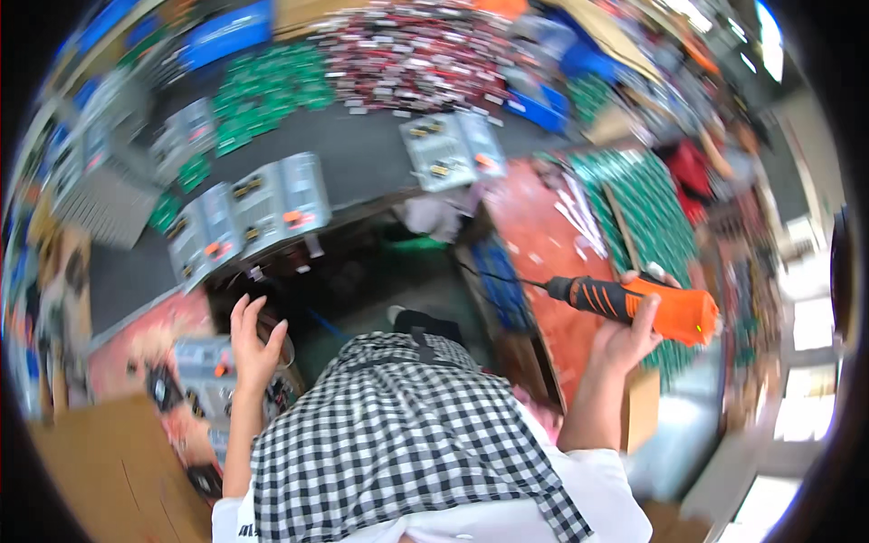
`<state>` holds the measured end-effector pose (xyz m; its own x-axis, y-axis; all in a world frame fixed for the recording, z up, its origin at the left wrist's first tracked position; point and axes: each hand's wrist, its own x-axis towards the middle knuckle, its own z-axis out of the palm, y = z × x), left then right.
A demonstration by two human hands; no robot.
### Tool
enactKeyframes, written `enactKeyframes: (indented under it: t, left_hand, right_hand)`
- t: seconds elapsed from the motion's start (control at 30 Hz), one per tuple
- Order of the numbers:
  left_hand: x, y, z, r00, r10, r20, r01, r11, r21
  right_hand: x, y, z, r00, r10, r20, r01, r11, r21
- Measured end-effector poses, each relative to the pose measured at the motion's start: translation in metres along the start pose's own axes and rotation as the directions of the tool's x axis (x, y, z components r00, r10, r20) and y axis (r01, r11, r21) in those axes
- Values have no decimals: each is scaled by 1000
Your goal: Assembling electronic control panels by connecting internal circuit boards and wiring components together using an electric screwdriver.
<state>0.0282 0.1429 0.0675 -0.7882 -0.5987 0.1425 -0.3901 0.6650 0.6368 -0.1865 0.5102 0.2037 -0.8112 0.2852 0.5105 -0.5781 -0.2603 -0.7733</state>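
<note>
- Right hand [631, 333]: clamped on orange-and-black cordless electric screwdriver [634, 302], raised at right over red mat.
- Left hand [254, 342]: empty, fingers spread, above grey metal chassis [210, 362].
- Dark tabletop [371, 163]: grey metal units [262, 206], green circuit boards [272, 90] beyond.

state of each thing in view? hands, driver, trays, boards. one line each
right hand: fingers shut around orange electric screwdriver
orange electric screwdriver: held, roughly level, bit pointing left, green light lit
left hand: open, fingers spread, holding nothing
grey trays: lying flat on the dark table, small parts inside
green circuit boards: laid in rows to the right
</note>
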Motion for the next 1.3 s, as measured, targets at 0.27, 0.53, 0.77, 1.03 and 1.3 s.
enactKeyframes:
  t: [0.27,0.53,0.77,1.03,1.3]
  left_hand:
    - [14,32,49,871,295,393,-252,955,-159]
    - [20,37,28,901,344,264,-283,928,-242]
    - [3,2,6,972,178,154,-139,963,-232]
    - [-39,-50,-58,968,-150,-204,143,989,-48]
    - [-149,-73,-71,775,-470,-421,561,819,119]
  right_hand:
    - [-58,-126,-138,751,-261,-607,23,928,-372]
    - [-98,-129,-247,490,-450,-746,-199,776,-599]
    - [-148,-117,-372,265,-254,-930,-433,831,-350]
    - [-158,-69,-412,-33,432,-901,-502,-787,-359]
    - [-96,170,-90,-85,983,-163,-60,-169,-984]
